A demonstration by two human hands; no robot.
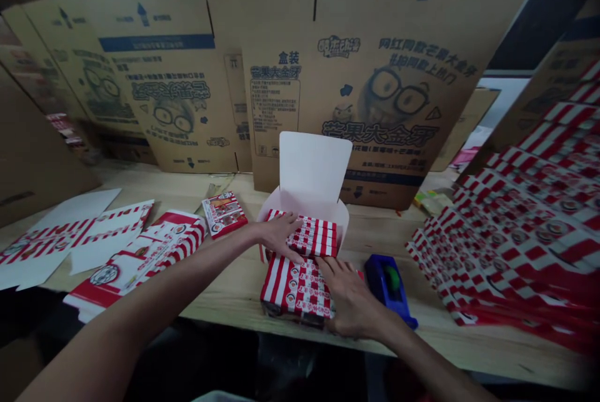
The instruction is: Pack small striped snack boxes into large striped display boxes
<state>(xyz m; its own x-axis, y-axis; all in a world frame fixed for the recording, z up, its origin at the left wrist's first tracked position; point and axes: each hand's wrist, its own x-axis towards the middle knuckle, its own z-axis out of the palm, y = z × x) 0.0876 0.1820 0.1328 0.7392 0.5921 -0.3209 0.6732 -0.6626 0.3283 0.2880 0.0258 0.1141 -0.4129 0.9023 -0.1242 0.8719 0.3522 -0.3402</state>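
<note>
An open white carton (315,167) stands on the table with its tall flap up. Inside it is a row of small red-and-white striped boxes (319,236). My left hand (279,233) lies over the left part of this row, fingers spread and thumb pointing toward me. Directly in front, nearer the table edge, sits a second block of small red-and-white boxes (297,286). Around its right end is my right hand (349,299), with fingers over the top and the thumb low at the side; the palm side is hidden.
A blue tape dispenser (389,286) stands right of my right hand. Stacked red-and-white boxes (520,221) fill the right side. Flat printed cartons (140,258) and a single small box (225,213) lie left. Large brown cardboard boxes (384,33) line the back.
</note>
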